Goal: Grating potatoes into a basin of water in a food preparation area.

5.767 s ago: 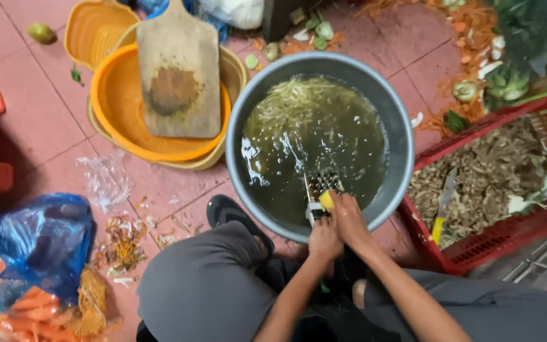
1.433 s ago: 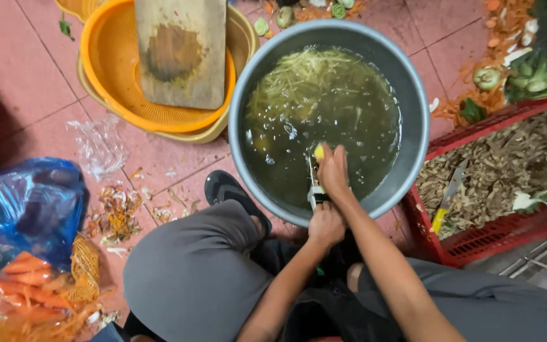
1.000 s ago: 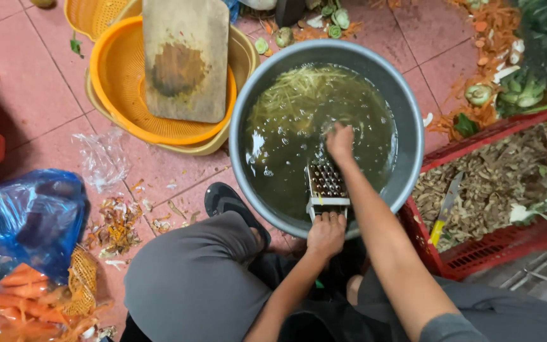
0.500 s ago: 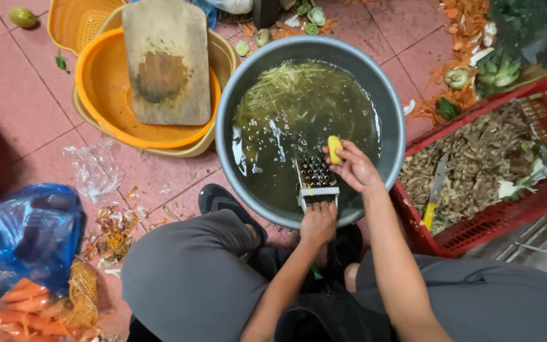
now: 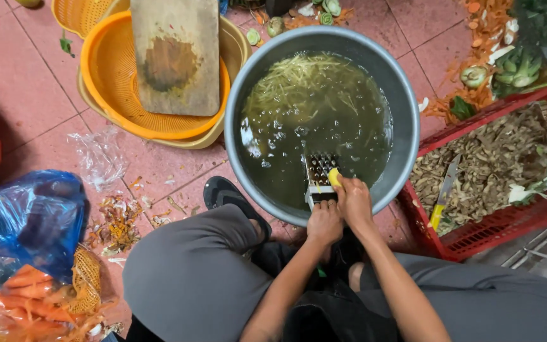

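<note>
Two plastic bags lay on the red tiled floor (image 5: 26, 107) at the person's left: a crumpled clear bag (image 5: 99, 157) near the baskets, and a blue bag (image 5: 30, 218) lower down, with carrots (image 5: 30, 307) spilling out just beneath it; neither bag showed any label that could be made out. The left hand (image 5: 324, 223) was closed around the lower end of a metal grater (image 5: 320, 179), holding it propped on the near rim of a big grey basin (image 5: 406, 107) so that its upper end dipped toward the water. The right hand (image 5: 354, 199) was curled, fingers pinched on a small yellow piece of vegetable (image 5: 335, 177), pressing it against the right side of the grater face. That piece was a short stub, pale yellow, mostly hidden by the fingers. Pale shreds (image 5: 305, 79) floated in the dark greenish water, thickest along the far side of the basin. Left of the basin, an orange basket (image 5: 112, 76) sat nested in a yellow basket (image 5: 235, 44), and a stained wooden board (image 5: 175, 54) lay across them. Right of the basin stood a red crate (image 5: 508, 221) full of brown peelings, with a yellow-handled knife (image 5: 443, 193) resting on the heap. A black shoe (image 5: 223, 193) showed just beside the basin's near left edge, above the person's grey-trousered knee.
</note>
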